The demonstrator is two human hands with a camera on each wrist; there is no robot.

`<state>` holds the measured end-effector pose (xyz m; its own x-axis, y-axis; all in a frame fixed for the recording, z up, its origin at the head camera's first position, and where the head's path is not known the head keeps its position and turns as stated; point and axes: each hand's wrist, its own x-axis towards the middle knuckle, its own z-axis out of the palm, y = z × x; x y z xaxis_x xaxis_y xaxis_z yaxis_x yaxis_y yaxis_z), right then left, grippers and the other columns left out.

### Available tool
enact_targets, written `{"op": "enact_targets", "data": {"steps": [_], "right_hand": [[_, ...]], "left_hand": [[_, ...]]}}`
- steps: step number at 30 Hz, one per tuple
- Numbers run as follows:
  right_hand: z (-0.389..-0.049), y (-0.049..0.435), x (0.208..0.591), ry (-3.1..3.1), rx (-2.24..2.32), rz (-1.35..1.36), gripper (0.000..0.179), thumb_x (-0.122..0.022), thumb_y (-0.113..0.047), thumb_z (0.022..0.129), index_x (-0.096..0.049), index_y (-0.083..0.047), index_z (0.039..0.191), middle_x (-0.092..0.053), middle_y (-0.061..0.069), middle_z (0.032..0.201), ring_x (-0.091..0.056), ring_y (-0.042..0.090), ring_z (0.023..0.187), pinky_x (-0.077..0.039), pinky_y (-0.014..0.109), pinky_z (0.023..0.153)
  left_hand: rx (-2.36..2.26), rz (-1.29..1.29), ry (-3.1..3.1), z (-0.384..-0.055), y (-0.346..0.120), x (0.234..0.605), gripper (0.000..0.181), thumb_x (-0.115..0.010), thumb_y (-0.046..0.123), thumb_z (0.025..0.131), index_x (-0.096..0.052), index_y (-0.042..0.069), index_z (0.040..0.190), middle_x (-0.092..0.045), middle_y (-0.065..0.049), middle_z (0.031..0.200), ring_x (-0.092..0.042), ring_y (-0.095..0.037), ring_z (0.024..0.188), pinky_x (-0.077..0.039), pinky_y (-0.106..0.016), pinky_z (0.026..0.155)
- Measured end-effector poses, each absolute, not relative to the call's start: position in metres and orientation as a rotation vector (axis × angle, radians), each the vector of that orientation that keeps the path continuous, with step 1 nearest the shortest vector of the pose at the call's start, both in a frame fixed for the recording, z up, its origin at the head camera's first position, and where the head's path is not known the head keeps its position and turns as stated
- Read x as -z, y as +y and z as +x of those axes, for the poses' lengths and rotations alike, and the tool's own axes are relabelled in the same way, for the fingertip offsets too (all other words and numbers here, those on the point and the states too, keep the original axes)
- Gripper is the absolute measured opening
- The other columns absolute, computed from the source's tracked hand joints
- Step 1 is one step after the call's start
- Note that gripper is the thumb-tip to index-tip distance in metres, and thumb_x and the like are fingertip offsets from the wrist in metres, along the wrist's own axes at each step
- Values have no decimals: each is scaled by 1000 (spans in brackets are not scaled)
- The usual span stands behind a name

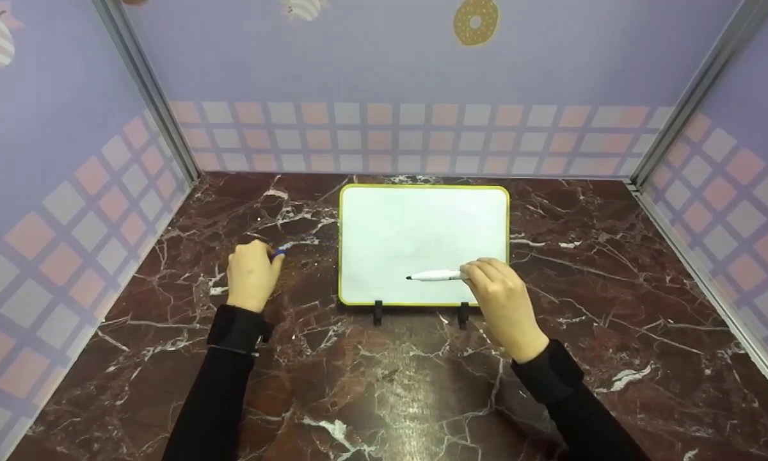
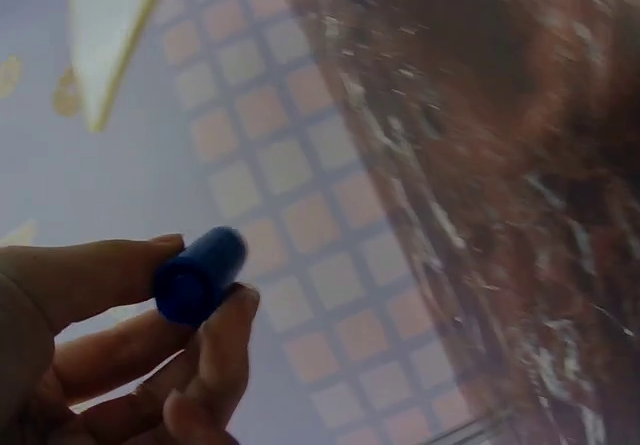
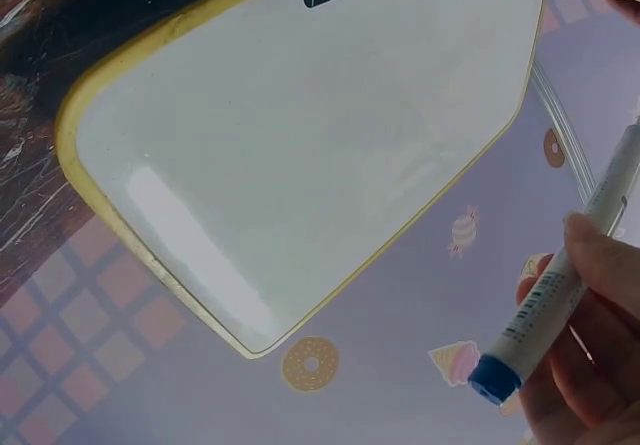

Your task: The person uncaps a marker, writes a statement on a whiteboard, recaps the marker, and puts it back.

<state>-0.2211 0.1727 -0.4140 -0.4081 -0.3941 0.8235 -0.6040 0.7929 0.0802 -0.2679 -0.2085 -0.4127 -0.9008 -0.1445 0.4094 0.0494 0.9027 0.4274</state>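
Observation:
My right hand (image 1: 502, 304) grips a white marker (image 1: 436, 275) by its rear part, its dark tip uncapped and pointing left in front of the whiteboard (image 1: 422, 243). In the right wrist view the marker (image 3: 545, 310) shows a blue end and printed text on its barrel. Left of the board, my left hand (image 1: 253, 275) pinches a blue marker cap (image 2: 200, 275) between thumb and fingers. The cap's round end faces the left wrist camera. Nothing is drawn on the yellow-framed board, which leans upright.
Two black stand clips (image 1: 377, 312) hold the board's lower edge on the dark red marbled table (image 1: 384, 384). Purple walls (image 1: 384, 57) with checks and printed sweets enclose the back and both sides, with metal posts (image 1: 160, 96) at the corners.

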Motion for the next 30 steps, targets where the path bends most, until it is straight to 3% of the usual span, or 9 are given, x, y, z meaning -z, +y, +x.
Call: {"op": "enact_targets", "data": {"steps": [6, 12, 20, 26, 30], "right_hand": [[-222, 173, 416, -2067, -273, 752, 17, -82, -3, 74, -71, 1, 86, -73, 10, 82, -67, 25, 79, -59, 34, 74], [-221, 172, 416, -2096, -261, 765, 16, -82, -3, 75, -71, 1, 86, -72, 11, 81, -67, 24, 76, -60, 32, 72], [-220, 171, 416, -2130, -229, 786, 15, -82, -3, 75, -71, 0, 85, -71, 9, 80, -65, 22, 76, -59, 31, 70], [-221, 172, 417, -2150, -229, 797, 11, -79, -5, 79, -70, -1, 86, -70, 8, 80, -63, 22, 76, -58, 31, 70], [-220, 172, 417, -2139, -246, 813, 13, -80, -2, 78, -71, -1, 86, -70, 9, 81, -63, 23, 77, -57, 32, 71]], "left_hand": [[484, 168, -2786, -274, -211, 430, 27, -74, 8, 86, -66, -15, 95, -68, -37, 97, -67, -55, 89, -58, -61, 71], [406, 158, -2946, -276, -211, 440, 30, -76, 11, 85, -67, -13, 100, -69, -34, 99, -67, -52, 88, -59, -59, 72], [378, 108, -3000, -277, -216, 444, 36, -82, 18, 80, -67, -11, 95, -70, -31, 95, -68, -49, 87, -57, -58, 78], [312, 173, -2942, -273, -211, 434, 40, -79, 30, 85, -70, -8, 95, -71, -28, 94, -69, -46, 83, -59, -56, 67], [251, -23, -2657, -261, -188, 409, 37, -74, 32, 89, -72, -5, 94, -73, -25, 91, -70, -41, 79, -60, -50, 66]]}}
